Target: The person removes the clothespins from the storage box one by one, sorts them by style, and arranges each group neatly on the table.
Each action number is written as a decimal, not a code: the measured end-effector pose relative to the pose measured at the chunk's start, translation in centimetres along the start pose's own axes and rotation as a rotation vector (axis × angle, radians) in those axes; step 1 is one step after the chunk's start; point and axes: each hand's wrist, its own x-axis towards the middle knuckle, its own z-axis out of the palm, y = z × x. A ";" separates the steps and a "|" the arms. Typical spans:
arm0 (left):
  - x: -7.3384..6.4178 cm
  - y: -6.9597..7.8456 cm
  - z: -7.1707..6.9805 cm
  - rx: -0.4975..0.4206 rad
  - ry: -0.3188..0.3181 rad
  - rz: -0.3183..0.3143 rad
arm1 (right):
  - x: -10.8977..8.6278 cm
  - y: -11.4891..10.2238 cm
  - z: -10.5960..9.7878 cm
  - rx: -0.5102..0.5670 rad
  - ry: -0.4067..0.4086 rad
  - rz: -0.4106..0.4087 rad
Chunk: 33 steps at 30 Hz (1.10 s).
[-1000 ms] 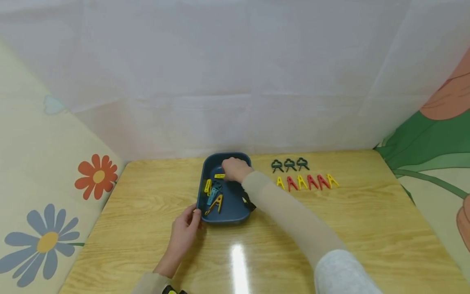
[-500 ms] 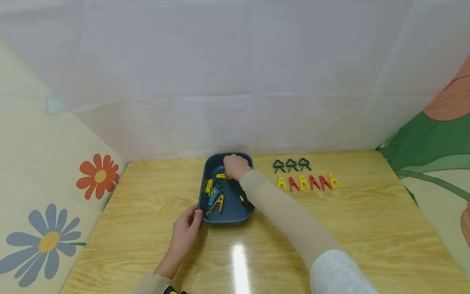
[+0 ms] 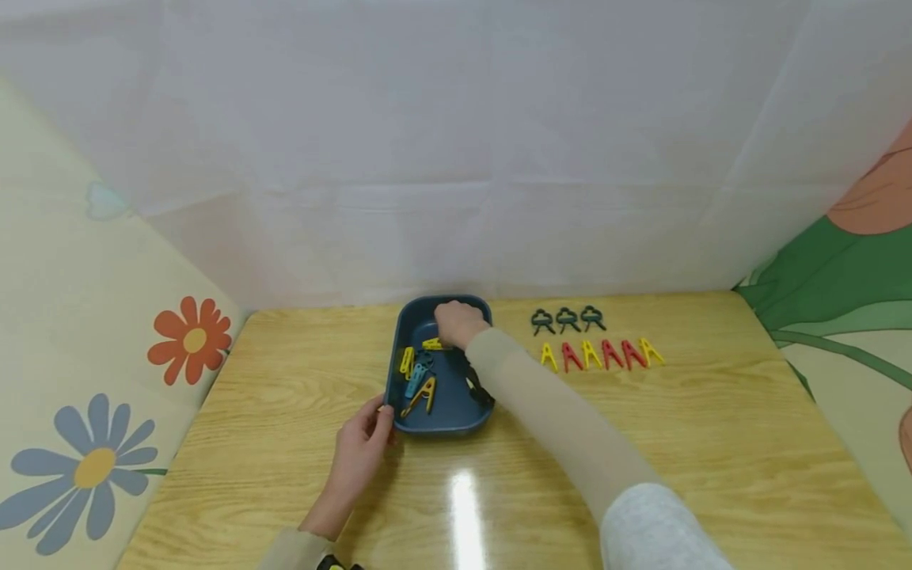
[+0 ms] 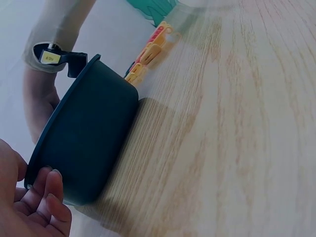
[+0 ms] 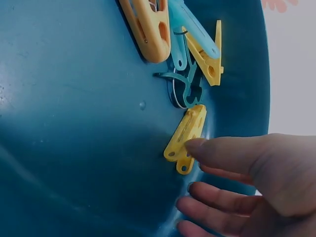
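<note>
Wood-grain table [image 3: 712,443] — blue tray [image 3: 452,410], three dark clips [image 3: 567,315], six red or yellow pegs [image 3: 609,351]

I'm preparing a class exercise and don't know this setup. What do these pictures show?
This is no robot, but a person working bare-handed. The wide view comes from a head camera looking forward and down; the others from one camera on each wrist. On the wooden table stands a blue tray. The left hand holds its near left corner. The right hand reaches inside, its thumb at a yellow clip; whether it grips it is unclear. Also inside lie an orange clip, light blue clip, dark green clip and second yellow clip. To the tray's right are three dark clips and, nearer the person, a row of red and yellow clips.
</note>
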 end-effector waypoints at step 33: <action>0.0 0.1 0.0 -0.001 -0.003 0.004 | -0.5 0.4 -0.3 -0.084 -0.024 -0.053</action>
